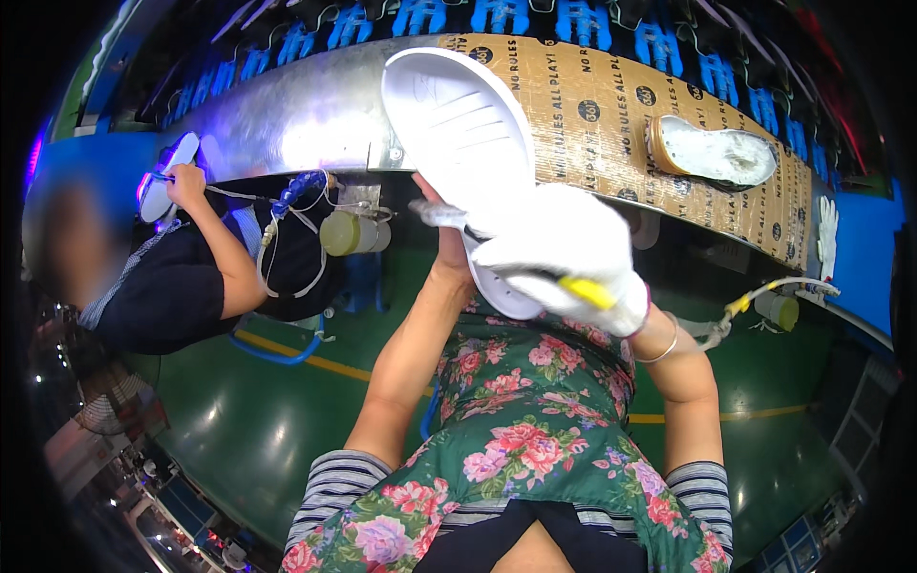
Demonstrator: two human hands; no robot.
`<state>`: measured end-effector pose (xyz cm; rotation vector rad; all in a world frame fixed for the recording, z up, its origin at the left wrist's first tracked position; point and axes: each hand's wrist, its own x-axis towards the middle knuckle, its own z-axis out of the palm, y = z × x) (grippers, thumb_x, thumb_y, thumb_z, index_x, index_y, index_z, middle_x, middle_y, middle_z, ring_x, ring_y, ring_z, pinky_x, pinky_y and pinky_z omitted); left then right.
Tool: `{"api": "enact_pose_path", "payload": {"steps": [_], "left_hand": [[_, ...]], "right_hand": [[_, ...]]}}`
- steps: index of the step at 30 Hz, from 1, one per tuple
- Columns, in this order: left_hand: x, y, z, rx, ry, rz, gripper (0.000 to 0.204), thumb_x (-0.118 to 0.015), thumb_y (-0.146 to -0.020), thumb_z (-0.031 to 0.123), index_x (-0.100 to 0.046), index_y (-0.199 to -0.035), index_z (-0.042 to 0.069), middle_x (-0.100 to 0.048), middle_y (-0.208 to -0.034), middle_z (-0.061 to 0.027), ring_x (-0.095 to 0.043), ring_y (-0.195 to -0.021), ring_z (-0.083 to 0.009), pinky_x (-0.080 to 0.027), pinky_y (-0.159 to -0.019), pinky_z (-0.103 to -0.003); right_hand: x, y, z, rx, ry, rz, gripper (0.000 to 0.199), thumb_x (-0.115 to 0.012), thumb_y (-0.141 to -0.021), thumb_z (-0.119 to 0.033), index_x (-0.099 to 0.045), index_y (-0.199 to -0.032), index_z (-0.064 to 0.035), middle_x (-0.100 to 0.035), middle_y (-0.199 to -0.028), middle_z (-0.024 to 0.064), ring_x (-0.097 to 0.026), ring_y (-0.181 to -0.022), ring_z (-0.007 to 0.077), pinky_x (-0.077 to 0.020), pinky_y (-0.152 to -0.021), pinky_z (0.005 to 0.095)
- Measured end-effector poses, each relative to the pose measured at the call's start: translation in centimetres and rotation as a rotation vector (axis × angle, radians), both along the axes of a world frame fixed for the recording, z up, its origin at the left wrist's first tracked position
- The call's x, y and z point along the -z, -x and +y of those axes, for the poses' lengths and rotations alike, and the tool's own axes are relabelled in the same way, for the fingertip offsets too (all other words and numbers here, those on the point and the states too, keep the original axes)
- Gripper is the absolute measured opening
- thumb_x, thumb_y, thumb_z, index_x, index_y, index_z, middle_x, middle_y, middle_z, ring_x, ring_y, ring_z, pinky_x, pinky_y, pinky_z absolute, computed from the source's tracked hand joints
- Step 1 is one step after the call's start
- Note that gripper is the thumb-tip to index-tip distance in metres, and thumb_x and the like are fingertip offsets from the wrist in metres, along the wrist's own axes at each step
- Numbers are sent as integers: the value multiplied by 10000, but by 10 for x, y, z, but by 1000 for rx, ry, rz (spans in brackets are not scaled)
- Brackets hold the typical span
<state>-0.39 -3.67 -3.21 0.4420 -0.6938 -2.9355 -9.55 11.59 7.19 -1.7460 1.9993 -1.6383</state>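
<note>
We see the bare left hand (452, 250) gripping the white sole (458, 119), held up by the near edge of the bench (602, 143); gloved right hand (573, 244) closed around a brush (439, 214). Brushing step, we judge; next calls for steady support, even strokes.

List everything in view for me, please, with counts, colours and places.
Large shoe sole: 1, white, centre
Brush-like tool: 1, greyish, at the sole's left edge
Workbench: 1, silver, across the top
Cardboard: 1, brown, bench's right part
Shoe part: 1, white and tan, on the cardboard
Fittings: several, blue, top edge
Containers: at least 2, yellowish, below bench
Hoses: at least 2, whitish, left and right
Loose glove: 1, white, far right
Co-worker: 1, dark clothing, left
Smaller sole: 1, whitish, at the co-worker's hand
Floor: green, yellow line, below
Apron: 1, green floral, lower centre
Left hand: 1, bare, behind the sole
Right hand: 1, white-gloved, over the sole
</note>
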Motion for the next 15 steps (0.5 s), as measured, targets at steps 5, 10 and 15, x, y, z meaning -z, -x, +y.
{"api": "enact_pose_path", "payload": {"steps": [5,10,15], "left_hand": [[-15,20,-3,-115,42,-6,1286,-206,-794,1049,-321,-1633,82,-528,-1515,-181,-570,-1358,-347,-497,-1121,-511],[19,19,-14,33,-108,371,1323,-198,-759,1072,-443,-1516,15,-671,-1224,-231,-688,-1084,-319,-582,-927,-459],[-2,18,-14,-105,-34,236,1342,-186,-707,1094,-501,-1435,12,-706,-1113,-216,-711,-1004,-311,-600,-860,-460]], "right_hand": [[11,6,-1,135,-112,-20,303,-809,-833,-97,-822,-1130,-156,-797,-1077,44,-742,-973,281,-573,-864,397],[6,-4,-11,-26,7,88,266,-828,-811,-134,-839,-1076,-158,-801,-1017,46,-740,-913,243,-572,-828,390],[7,4,-7,152,-15,4,335,-828,-754,-54,-833,-1077,-141,-812,-1071,67,-754,-930,270,-576,-836,388]]}}
